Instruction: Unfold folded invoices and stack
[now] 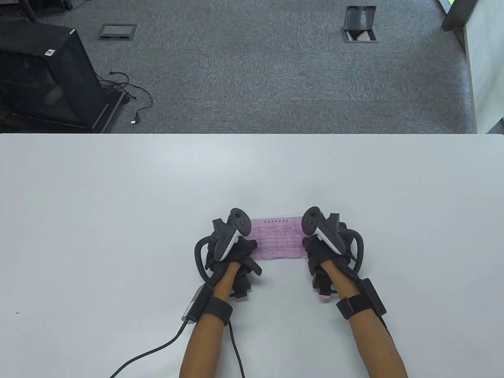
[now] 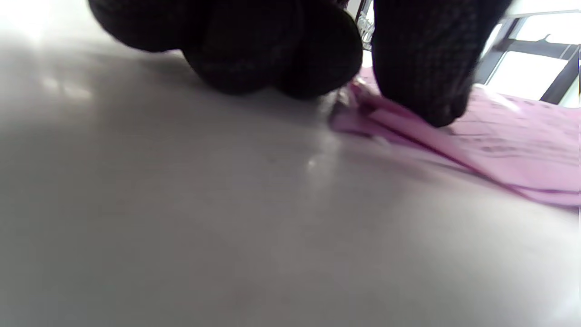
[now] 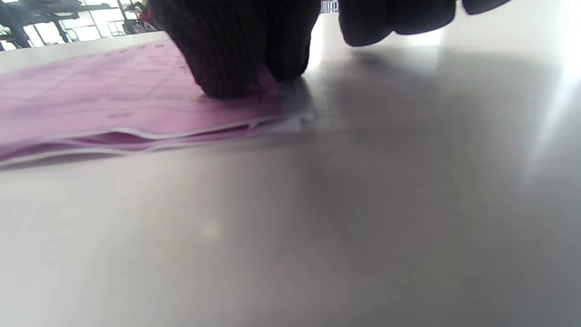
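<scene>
Low in the frame, centre: two bare forearms entering from the bottom edge, a cable trailing off toward the lower left. Just above them, left hand (image 1: 230, 256) and right hand (image 1: 327, 252), well apart, each on one end of the pink invoice (image 1: 277, 238) (printed grid facing up). Lay flat on the white table (image 1: 118, 197), a little below mid-frame, between the two hands. From the left wrist: thumb (image 2: 422, 68) pressed down on the paper's crumpled corner, other fingers curled onto the tabletop beside it. From the right wrist: fingertips (image 3: 236, 59) bearing on the sheet's end, layered edges gaping slightly below. Whether either hand truly pinched the paper or only pressed it: cannot tell. Farther up, beyond the table edge, grey carpet; black cabinet (image 1: 43, 75) at upper left, floor box (image 1: 359, 27) at upper right.
</scene>
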Action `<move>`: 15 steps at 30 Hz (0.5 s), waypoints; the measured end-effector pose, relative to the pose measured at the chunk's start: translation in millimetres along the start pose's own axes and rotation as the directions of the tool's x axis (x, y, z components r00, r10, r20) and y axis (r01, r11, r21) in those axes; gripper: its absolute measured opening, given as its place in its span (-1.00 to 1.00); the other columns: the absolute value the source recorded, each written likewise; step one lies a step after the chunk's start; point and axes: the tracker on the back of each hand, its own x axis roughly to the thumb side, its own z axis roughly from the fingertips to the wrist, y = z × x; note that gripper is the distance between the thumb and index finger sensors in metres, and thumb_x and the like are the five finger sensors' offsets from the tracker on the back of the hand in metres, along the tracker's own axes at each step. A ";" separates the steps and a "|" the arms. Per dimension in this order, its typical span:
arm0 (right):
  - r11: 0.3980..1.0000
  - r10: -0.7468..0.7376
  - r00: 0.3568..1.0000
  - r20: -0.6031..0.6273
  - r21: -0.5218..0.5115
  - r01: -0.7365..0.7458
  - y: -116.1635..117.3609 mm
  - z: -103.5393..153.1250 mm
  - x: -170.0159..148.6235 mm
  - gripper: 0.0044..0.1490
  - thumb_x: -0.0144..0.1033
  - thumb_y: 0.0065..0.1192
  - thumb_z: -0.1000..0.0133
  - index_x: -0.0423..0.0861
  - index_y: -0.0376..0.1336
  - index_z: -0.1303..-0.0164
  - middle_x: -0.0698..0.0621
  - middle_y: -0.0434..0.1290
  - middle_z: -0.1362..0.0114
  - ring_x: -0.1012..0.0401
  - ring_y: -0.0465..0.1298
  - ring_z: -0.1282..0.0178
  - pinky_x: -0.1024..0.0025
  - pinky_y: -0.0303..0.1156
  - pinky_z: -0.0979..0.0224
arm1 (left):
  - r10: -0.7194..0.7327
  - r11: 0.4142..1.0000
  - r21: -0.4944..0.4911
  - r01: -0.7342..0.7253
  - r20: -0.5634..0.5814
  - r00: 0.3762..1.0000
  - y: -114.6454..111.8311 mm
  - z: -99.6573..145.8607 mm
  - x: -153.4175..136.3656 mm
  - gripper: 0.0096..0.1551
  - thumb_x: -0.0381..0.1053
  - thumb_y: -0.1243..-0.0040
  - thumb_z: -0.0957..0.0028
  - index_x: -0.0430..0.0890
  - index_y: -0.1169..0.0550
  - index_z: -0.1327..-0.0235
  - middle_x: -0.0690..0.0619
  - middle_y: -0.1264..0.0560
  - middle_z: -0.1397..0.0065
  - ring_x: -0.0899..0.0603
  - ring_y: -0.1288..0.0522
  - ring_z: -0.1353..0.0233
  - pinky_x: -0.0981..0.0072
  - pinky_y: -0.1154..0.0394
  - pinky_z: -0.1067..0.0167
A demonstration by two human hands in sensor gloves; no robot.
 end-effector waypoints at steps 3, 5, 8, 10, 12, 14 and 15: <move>1.000 0.007 1.000 -0.022 0.005 -0.007 -1.2 -2.2 -8.8 -0.41 0.08 0.26 -0.04 0.03 0.26 -0.20 -0.25 0.07 -0.65 -0.30 0.09 -0.60 -0.34 0.06 -0.51 | -0.050 0.999 0.007 0.050 -0.026 0.998 3.1 -1.4 -5.0 0.16 0.29 -0.46 0.20 -0.07 -0.22 -0.64 0.11 -0.63 0.03 -0.04 -0.59 0.10 0.06 -0.53 -0.01; 1.000 -0.008 1.000 -0.030 0.001 0.008 -0.7 -3.9 -14.4 -0.36 0.11 0.26 -0.02 0.02 0.24 -0.22 -0.25 0.07 -0.65 -0.30 0.09 -0.60 -0.36 0.05 -0.51 | -0.045 0.999 0.009 0.045 -0.024 0.999 2.9 -1.6 -6.9 0.17 0.30 -0.46 0.21 -0.07 -0.22 -0.64 0.11 -0.62 0.03 -0.04 -0.59 0.10 0.07 -0.53 -0.01; 1.000 -0.029 0.999 -0.030 0.004 0.030 0.3 -3.7 -16.1 -0.35 0.11 0.26 -0.01 0.02 0.24 -0.23 -0.25 0.08 -0.64 -0.30 0.09 -0.60 -0.37 0.04 -0.51 | -0.041 0.999 0.017 0.042 -0.028 0.999 2.3 -1.5 -6.4 0.16 0.30 -0.46 0.21 -0.07 -0.23 -0.63 0.10 -0.63 0.04 -0.05 -0.59 0.10 0.06 -0.53 -0.01; 0.999 -0.026 0.999 -0.020 -0.018 0.026 0.8 -2.8 -15.5 -0.35 0.11 0.26 -0.01 0.03 0.24 -0.23 -0.24 0.09 -0.64 -0.30 0.10 -0.59 -0.37 0.05 -0.50 | -0.051 0.998 0.028 0.051 -0.025 0.998 2.1 -0.3 -5.5 0.16 0.30 -0.46 0.21 -0.07 -0.24 -0.63 0.10 -0.63 0.03 -0.05 -0.59 0.10 0.06 -0.53 0.00; 0.999 -0.045 0.999 -0.005 -0.032 0.044 1.8 -1.5 -15.1 -0.34 0.09 0.27 -0.01 0.03 0.22 -0.26 -0.24 0.10 -0.63 -0.29 0.11 -0.59 -0.37 0.04 -0.50 | -0.061 0.997 0.041 0.062 -0.016 0.998 1.8 1.7 -4.5 0.16 0.31 -0.45 0.20 -0.06 -0.24 -0.63 0.08 -0.63 0.03 -0.05 -0.59 0.10 0.06 -0.53 -0.01; 0.997 -0.064 0.998 0.005 -0.038 0.064 2.5 0.1 -15.3 -0.31 0.09 0.27 -0.01 0.03 0.20 -0.30 -0.24 0.11 -0.63 -0.29 0.12 -0.59 -0.39 0.04 -0.50 | -0.057 0.996 0.065 0.057 -0.008 0.998 2.0 4.4 -4.9 0.14 0.31 -0.44 0.19 -0.07 -0.24 -0.63 0.08 -0.64 0.02 -0.06 -0.60 0.09 0.06 -0.53 -0.01; 0.995 -0.082 0.997 0.015 -0.048 0.083 2.0 2.0 -16.0 -0.29 0.09 0.26 -0.02 0.03 0.18 -0.31 -0.24 0.11 -0.62 -0.29 0.12 -0.58 -0.39 0.04 -0.49 | -0.041 0.996 0.080 0.040 0.001 0.999 2.4 6.4 -5.6 0.12 0.30 -0.44 0.18 -0.07 -0.25 -0.62 0.05 -0.65 0.00 -0.07 -0.61 0.09 0.05 -0.54 -0.01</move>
